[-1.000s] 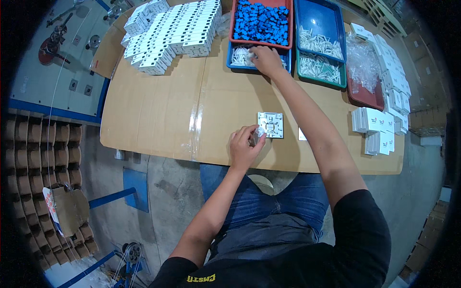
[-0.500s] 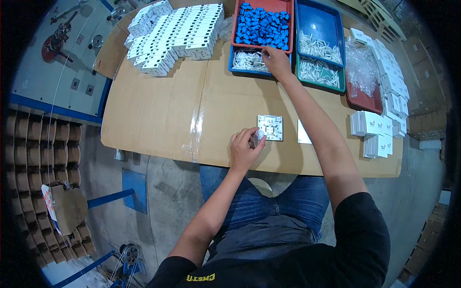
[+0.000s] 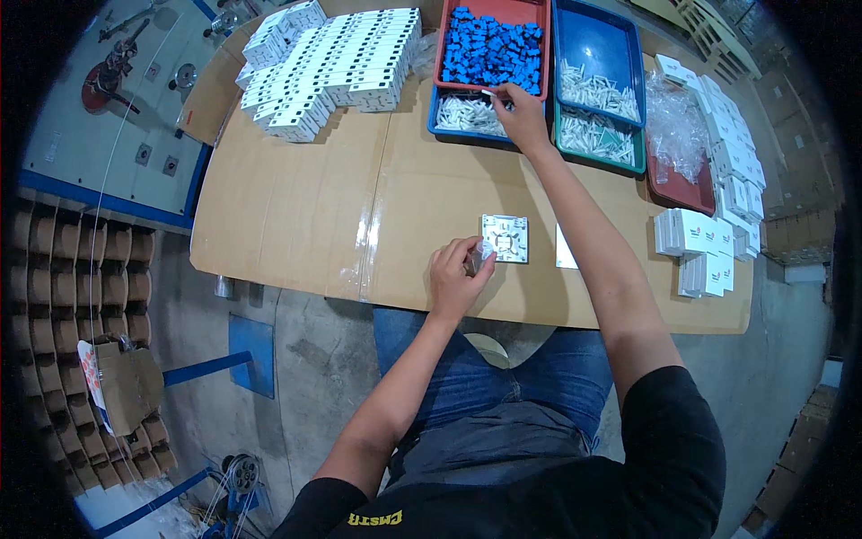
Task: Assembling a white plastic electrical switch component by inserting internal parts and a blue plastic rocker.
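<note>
My left hand [image 3: 460,277] is closed round a small crumpled piece of clear plastic [image 3: 482,255], which looks like a little bag. Just to its right, a square white plate with a moulded frame pattern [image 3: 505,240] lies flat on the cardboard. My right hand [image 3: 521,119] reaches far forward, over the blue tray of small white sticks [image 3: 467,114]. Pinched between its thumb and finger is a small white stick-shaped piece [image 3: 488,92]. A flat white plate [image 3: 565,249] lies partly hidden beneath my right forearm.
Stacked white boxed units [image 3: 341,67] fill the far left. A red tray of blue parts [image 3: 440,67], a blue tray [image 3: 598,36] and a green tray [image 3: 633,165] stand ahead. To the right are a red bin of clear bags [image 3: 687,191] and piled white plates [image 3: 700,232].
My right hand has lifted slightly from the white sticks, and a white piece now shows at its fingertips. The left hand has hardly moved.
</note>
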A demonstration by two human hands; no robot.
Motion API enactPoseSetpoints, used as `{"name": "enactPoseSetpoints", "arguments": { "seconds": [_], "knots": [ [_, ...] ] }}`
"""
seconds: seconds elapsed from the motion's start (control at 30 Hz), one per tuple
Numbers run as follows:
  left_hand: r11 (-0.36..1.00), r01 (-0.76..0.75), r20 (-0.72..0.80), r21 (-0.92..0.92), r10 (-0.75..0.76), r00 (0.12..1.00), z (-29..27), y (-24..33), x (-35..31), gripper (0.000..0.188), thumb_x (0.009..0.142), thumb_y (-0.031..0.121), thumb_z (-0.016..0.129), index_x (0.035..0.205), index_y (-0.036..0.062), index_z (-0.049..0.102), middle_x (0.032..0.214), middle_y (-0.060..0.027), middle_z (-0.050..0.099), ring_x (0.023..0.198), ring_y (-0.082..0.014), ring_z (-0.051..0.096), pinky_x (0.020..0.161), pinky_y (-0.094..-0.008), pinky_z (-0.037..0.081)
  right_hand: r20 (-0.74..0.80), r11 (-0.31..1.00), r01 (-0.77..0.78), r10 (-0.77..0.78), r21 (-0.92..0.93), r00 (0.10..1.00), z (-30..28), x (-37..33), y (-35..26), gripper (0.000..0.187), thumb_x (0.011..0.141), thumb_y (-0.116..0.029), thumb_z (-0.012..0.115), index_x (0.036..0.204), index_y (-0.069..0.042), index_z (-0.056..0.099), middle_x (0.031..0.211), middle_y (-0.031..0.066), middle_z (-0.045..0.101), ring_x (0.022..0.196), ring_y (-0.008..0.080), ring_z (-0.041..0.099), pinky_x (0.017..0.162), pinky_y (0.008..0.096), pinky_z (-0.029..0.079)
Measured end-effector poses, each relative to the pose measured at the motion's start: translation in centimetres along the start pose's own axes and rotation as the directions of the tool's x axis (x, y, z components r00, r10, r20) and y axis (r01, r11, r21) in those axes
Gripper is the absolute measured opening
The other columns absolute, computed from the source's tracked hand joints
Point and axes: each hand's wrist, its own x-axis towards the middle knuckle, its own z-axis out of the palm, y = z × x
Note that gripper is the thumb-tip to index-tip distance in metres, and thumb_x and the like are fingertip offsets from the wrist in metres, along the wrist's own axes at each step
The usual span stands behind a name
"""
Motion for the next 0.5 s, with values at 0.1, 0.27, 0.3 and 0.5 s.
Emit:
{"name": "enactPoseSetpoints", "arguments": {
  "seconds": [0.1, 0.27, 0.3, 0.5],
  "knots": [
    [0.999, 0.031, -0.011, -0.034, -0.031, 0.999, -0.1, 0.1, 0.0, 0.034, 0.081, 0.023, 0.083, 0.108, 0.0059, 0.071, 0.092, -0.0058, 0.069, 0.079, -0.0223, 0.064, 0.077, -0.0364, 0.046, -0.054, 0.999, -0.008, 0.01, 0.042, 0.998, -1.0, -1.6, -1.0, 0.015, 0.09, -0.012, 0.074, 0.102, -0.003, 0.072, 0.095, 0.0151, 0.074, 0.086, 0.0284, 0.073, 0.075, 0.0372, 0.057],
    [1.0, -0.029, -0.069, -0.004, 0.028, 0.997, -0.5, 0.1, 0.3, 0.038, 0.08, 0.017, 0.084, 0.114, 0.0044, 0.072, 0.099, -0.0105, 0.069, 0.087, -0.0268, 0.066, 0.081, -0.0384, 0.053, 0.166, 0.968, -0.233, 0.216, 0.094, 0.962, -5.1, -8.9, -4.7, 0.018, 0.092, -0.013, 0.076, 0.108, -0.003, 0.076, 0.096, 0.0104, 0.076, 0.083, 0.0165, 0.07, 0.073, 0.0299, 0.055],
    [1.0, -0.016, -0.057, -0.02, 0.015, 0.998, -0.6, -0.1, 0.2, 0.04, 0.08, 0.017, 0.084, 0.116, 0.0045, 0.072, 0.101, -0.011, 0.069, 0.09, -0.0272, 0.065, 0.083, -0.0386, 0.052, 0.214, 0.959, -0.264, 0.238, 0.102, 0.947, -5.9, -10.8, -5.6, 0.02, 0.093, -0.012, 0.075, 0.112, -0.003, 0.076, 0.098, 0.0081, 0.077, 0.084, 0.0126, 0.069, 0.074, 0.0278, 0.054],
    [0.999, -0.051, -0.026, 0.003, 0.051, 0.998, -0.6, 0.0, 0.1, 0.042, 0.079, 0.016, 0.084, 0.118, 0.0041, 0.071, 0.105, -0.011, 0.07, 0.093, -0.0272, 0.065, 0.085, -0.0385, 0.052, 0.403, 0.745, -0.62, 0.503, 0.247, 0.765, -9.2, -18.7, -11.8, 0.017, 0.091, -0.009, 0.076, 0.106, -0.002, 0.077, 0.092, 0.0026, 0.073, 0.077, 0.0081, 0.06, 0.069, 0.0239, 0.05]
  ]
}}
